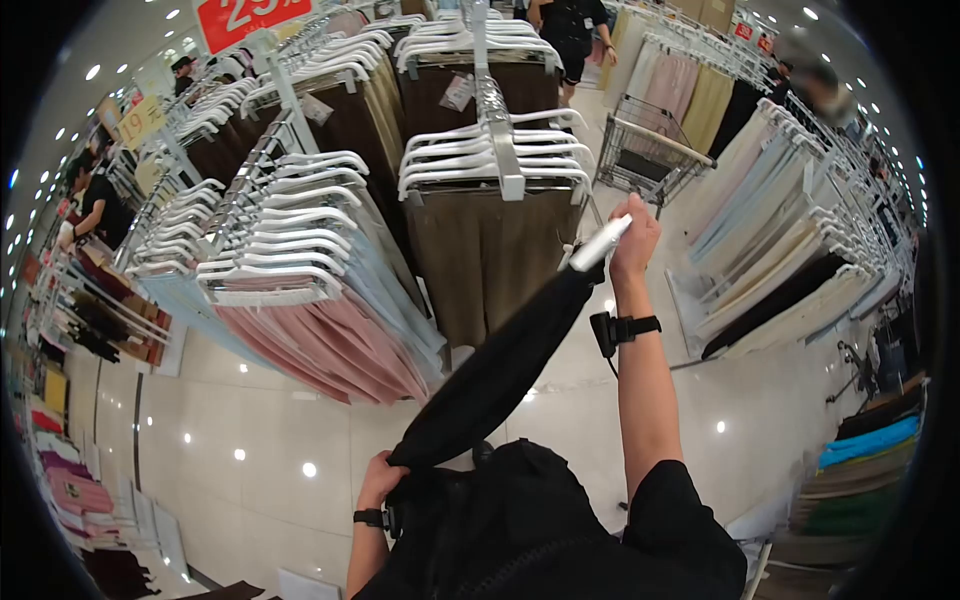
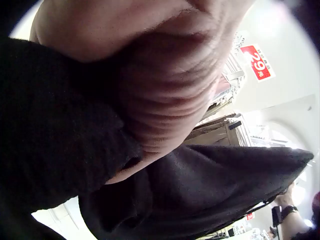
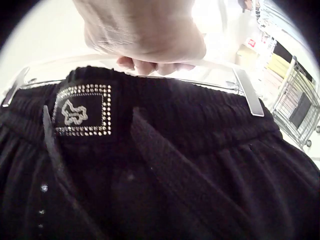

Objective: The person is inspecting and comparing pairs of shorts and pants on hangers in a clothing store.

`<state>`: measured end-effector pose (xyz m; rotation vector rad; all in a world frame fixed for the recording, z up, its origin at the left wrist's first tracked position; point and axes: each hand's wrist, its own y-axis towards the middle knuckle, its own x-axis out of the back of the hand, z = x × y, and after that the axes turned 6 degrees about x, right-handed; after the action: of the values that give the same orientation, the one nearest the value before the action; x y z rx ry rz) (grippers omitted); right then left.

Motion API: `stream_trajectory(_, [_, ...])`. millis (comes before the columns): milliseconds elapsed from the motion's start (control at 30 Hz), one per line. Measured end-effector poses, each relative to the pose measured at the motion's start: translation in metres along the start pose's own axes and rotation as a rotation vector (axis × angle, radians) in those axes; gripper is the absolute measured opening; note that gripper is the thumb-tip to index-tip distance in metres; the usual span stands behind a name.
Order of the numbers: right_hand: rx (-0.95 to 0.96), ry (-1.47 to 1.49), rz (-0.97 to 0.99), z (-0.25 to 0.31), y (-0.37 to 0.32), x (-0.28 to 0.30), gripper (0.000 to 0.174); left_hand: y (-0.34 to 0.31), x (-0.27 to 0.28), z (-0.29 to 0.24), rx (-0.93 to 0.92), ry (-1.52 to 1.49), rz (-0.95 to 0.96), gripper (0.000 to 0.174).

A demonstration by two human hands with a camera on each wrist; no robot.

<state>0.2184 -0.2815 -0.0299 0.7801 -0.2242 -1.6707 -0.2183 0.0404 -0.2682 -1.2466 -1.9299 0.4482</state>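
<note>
Wears a black top (image 1: 500, 525), cut with a short, loose right sleeve (image 1: 685, 520). Carries a black right strap (image 1: 640, 327) around the wrist, fitted with a small, dark, boxy right camera (image 1: 604, 334) and a thin black cable (image 1: 612, 368). Also has a dark left strap (image 1: 369, 517), fitted with a dark left camera (image 1: 393, 521).
</note>
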Motion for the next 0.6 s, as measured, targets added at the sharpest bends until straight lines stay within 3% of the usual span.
stream_trajectory(100, [0.059, 0.379, 0.102, -0.003, 0.010, 0.011, 0.053, -0.004, -0.003, -0.009, 0.008, 0.030, -0.025, 0.039])
stream_trajectory(167, [0.081, 0.585, 0.290, -0.003, 0.015, 0.016, 0.055, -0.009, -0.006, -0.015, 0.017, 0.055, 0.006, 0.037])
stream_trajectory(233, [0.090, 0.638, 0.349, -0.004, 0.015, 0.016, 0.057, -0.016, -0.004, -0.024, 0.023, 0.076, 0.034, 0.035])
stream_trajectory(300, [0.040, 1.007, 0.450, -0.009, 0.015, 0.013, 0.057, -0.032, 0.002, -0.038, 0.012, 0.172, 0.277, 0.033])
stream_trajectory(333, [-0.001, 1.117, 0.430, -0.012, 0.012, 0.010, 0.052, -0.028, 0.001, -0.030, 0.016, 0.173, 0.282, 0.033])
stream_trajectory(400, [-0.019, 1.145, 0.414, -0.011, 0.006, 0.003, 0.052, -0.017, -0.003, -0.009, -0.168, 0.085, 0.480, 0.034])
stream_trajectory(600, [-0.111, 1.343, 0.325, 0.004, -0.015, -0.028, 0.053, -0.038, 0.004, -0.018, -0.048, -0.021, 0.476, 0.033])
